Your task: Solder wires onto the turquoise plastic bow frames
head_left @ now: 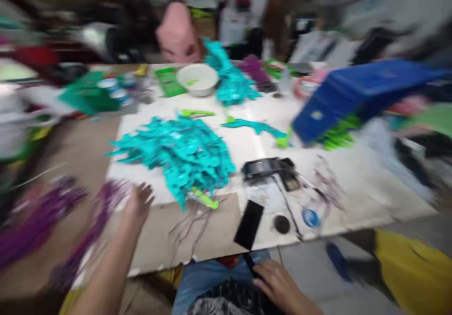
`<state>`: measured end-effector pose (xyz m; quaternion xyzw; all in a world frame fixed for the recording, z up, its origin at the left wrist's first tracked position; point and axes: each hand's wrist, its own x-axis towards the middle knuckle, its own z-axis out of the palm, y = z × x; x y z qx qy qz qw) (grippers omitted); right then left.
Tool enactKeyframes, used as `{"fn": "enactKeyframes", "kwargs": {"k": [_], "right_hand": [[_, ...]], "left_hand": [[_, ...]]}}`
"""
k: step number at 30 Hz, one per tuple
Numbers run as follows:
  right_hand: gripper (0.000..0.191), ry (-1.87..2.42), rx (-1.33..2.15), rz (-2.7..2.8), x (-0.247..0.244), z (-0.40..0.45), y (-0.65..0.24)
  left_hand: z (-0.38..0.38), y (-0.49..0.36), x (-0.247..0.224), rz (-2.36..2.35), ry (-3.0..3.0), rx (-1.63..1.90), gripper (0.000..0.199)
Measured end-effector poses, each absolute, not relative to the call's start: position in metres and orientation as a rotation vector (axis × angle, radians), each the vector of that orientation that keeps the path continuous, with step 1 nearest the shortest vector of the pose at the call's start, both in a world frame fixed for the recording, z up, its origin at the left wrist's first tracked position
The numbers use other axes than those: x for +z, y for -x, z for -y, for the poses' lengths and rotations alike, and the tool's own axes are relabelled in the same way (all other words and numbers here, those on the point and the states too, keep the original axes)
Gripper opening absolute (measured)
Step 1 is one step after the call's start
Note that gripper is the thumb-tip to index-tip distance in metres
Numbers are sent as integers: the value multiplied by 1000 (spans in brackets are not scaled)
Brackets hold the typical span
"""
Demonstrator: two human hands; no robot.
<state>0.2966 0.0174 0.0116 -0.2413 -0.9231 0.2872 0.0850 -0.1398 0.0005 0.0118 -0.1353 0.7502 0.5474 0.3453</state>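
My left hand is stretched over the table's left side, fingers extended and blurred, with nothing visible in it. It is close to a bundle of thin purple strands and left of a large heap of turquoise pieces. A lime-green piece lies at the heap's front edge. Low in front of my lap, my right hand is closed around a dark handle. Just beyond that handle is a flat black rectangle over the table edge; whether the two are joined, I cannot tell.
A tipped blue bin stands at right with green pieces under it. A black device with cables, a round dark disc and a blue roll lie nearer. Farther back are a white bowl and another turquoise pile.
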Motion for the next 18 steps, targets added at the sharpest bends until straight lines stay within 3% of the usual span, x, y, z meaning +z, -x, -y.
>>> {"fn": "enactKeyframes", "kwargs": {"k": [3,7,12,18], "right_hand": [[26,535,1018,2674,-26,-9,-273],[26,380,1102,2526,-15,-33,-206],[23,914,1005,2293,6,-87,-141],[30,1553,1936,1965,-43,-80,-131]], "left_hand": [[56,149,-8,-1860,488,1500,48],[59,154,-32,-1771,445,1557,65],[35,147,-43,-1599,331,1508,80],[15,146,-47,-1375,313,1460,91]]}}
